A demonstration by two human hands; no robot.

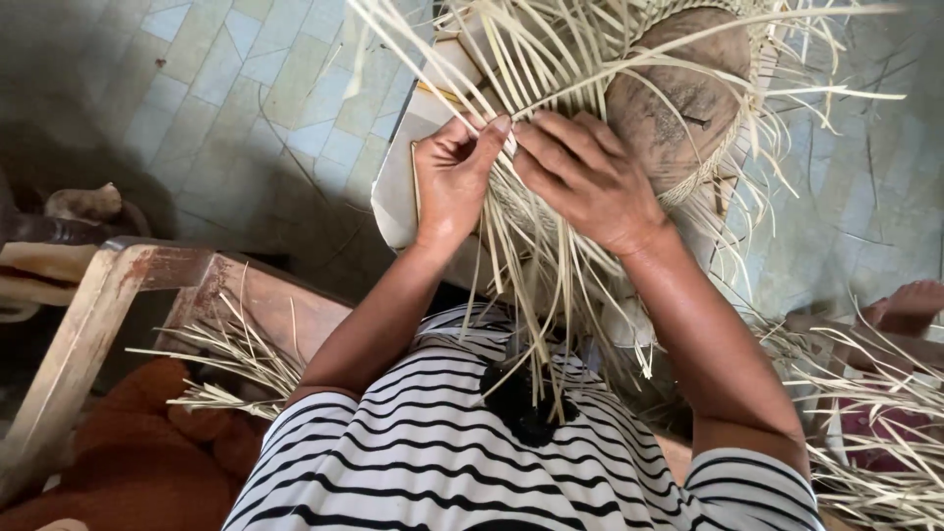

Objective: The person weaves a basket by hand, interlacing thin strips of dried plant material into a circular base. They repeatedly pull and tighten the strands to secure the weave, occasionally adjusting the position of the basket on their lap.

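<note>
A round wooden block stands in front of me with a half-woven straw piece wrapped around it. Long pale straw strips hang from it toward my lap and fan out above. My left hand pinches a few strips between thumb and forefinger at the weave's edge. My right hand lies right next to it, fingers curled over the weave and pressing on the strips. The fingertips of both hands meet.
A wooden chair arm runs along my left. Loose straw bundles lie at the left and right. A bare foot rests at the right edge. Under the block is a white board, over a tiled floor.
</note>
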